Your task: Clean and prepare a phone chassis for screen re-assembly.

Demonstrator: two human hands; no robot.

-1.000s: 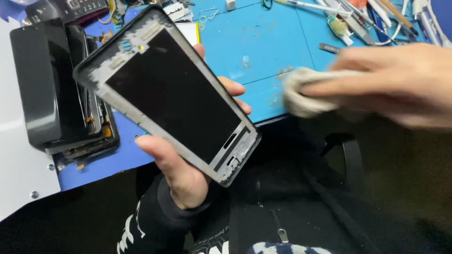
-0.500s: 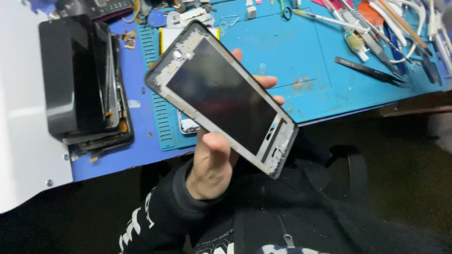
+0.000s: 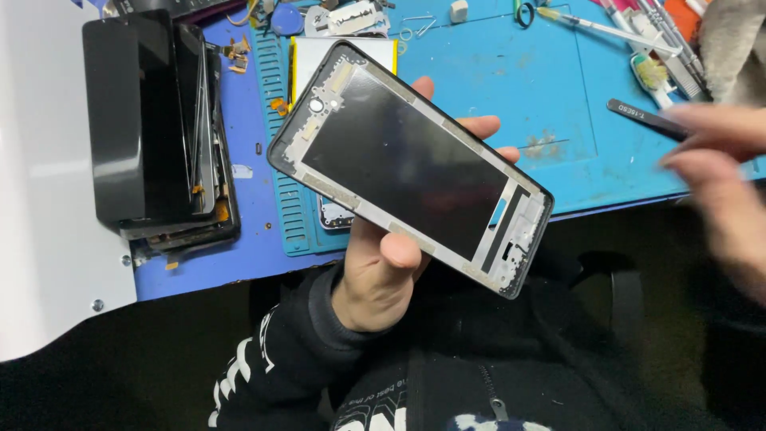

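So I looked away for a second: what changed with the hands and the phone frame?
The right hand, which held a white cloth a second ago, left view, then came back blurred and without it, near the black tweezers. The left hand still grips the phone frame.

So the phone frame point(image 3: 411, 164) sits in the left hand point(image 3: 383, 271), tilted, held above the near edge of the work mat point(image 3: 511, 96) on the bench point(image 3: 48, 263). Left of it there's a stack of phone screens point(image 3: 155, 128) lying on the bench. Tweezers point(image 3: 646, 118) lie on the mat to the right, just by the right hand point(image 3: 718, 175). A syringe point(image 3: 598, 28) and other tools lie along the mat's far edge.
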